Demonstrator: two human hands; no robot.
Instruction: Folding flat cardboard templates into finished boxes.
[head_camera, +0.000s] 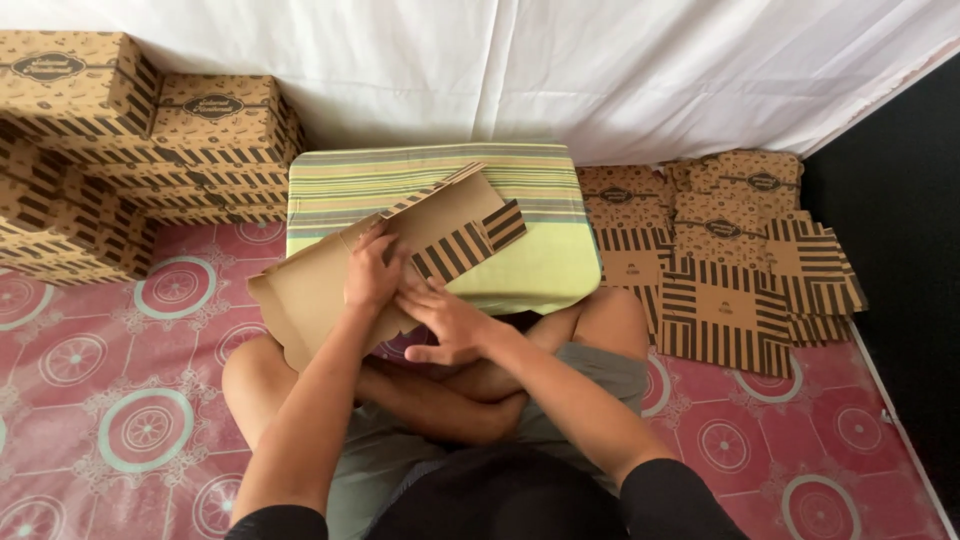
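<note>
While both hands press a flat cardboard box blank (330, 285), left hand (372, 275) gripping, right hand (448, 322) spread flat, folding its striped flap (465, 245) seems underway.

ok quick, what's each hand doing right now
Left hand: grip closed on the flat cardboard box blank.
Right hand: open, fingers spread, pressing flat on the same blank.
</note>
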